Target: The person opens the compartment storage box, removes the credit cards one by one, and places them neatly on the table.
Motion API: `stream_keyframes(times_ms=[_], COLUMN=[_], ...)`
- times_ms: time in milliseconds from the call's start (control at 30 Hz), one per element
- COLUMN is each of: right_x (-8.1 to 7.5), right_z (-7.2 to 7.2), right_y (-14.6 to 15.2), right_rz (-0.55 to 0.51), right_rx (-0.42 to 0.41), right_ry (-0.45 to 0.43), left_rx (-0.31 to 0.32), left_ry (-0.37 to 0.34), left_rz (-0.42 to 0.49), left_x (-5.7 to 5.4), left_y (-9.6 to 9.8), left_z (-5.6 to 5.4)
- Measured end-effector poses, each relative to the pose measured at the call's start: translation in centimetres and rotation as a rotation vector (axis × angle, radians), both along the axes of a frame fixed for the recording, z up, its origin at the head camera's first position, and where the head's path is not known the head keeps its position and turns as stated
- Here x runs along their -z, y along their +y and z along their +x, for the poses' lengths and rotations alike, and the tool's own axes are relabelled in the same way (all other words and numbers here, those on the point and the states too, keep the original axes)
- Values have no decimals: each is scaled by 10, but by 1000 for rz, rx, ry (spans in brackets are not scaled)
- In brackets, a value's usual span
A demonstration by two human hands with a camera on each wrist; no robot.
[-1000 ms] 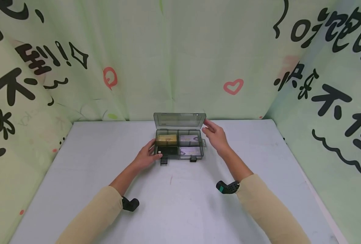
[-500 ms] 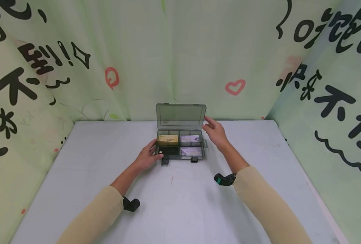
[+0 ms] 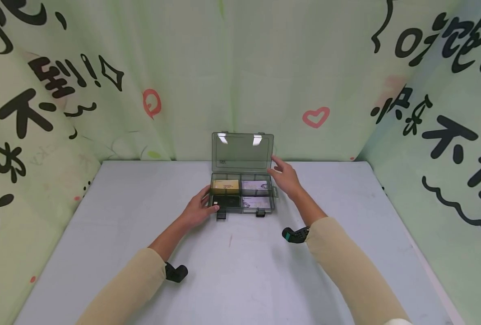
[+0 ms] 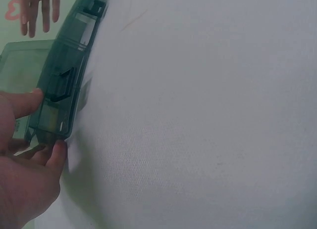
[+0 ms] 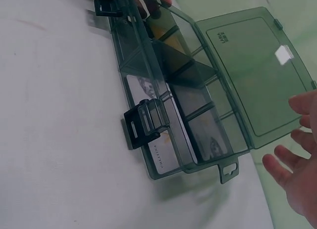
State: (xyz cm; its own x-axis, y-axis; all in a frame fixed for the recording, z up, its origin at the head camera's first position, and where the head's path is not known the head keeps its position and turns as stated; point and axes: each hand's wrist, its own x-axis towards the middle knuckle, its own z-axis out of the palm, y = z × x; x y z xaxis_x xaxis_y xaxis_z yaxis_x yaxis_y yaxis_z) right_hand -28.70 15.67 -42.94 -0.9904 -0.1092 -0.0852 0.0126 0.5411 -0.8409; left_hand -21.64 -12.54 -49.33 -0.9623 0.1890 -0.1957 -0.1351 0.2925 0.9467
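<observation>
A smoky translucent plastic storage box (image 3: 247, 210) stands near the table's far edge, its lid (image 3: 242, 152) swung up at the back. Around its left side, my left hand (image 3: 196, 212) holds it, thumb at the front left corner in the left wrist view. Beside the lid's right edge is my right hand (image 3: 287, 179), fingers loosely extended; whether the fingertips touch the lid is unclear. Visible compartments contain a yellow pack (image 3: 226, 184), a dark item (image 3: 226, 201) and two whitish-purple packs, one behind (image 3: 255, 185) the other. Two front latches (image 5: 142, 125) hang unfastened.
The white table (image 3: 232, 271) extends in front of the box and to both sides. Behind it and at the sides hang pale green curtains (image 3: 191, 81) with black lettering and red drawings. A dark wrist device (image 3: 177, 273) sits at each sleeve end.
The lid has swung further up and back, with my right hand staying close by its right edge. My right forearm has shifted slightly inward. The left hand keeps its hold on the box.
</observation>
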Motion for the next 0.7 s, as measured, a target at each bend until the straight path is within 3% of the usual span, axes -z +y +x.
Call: stream_keyframes(times_ms=[433, 700], right_x=[13, 27], right_z=[16, 23], right_y=[6, 10], right_rz=[-31, 36], right_rx=[1, -9], right_ry=[-35, -23], left_rx=[-25, -27], left_ry=[-18, 9], left_rz=[-10, 26], left_x=[-1, 0], left_y=[1, 2], left_z=[0, -1])
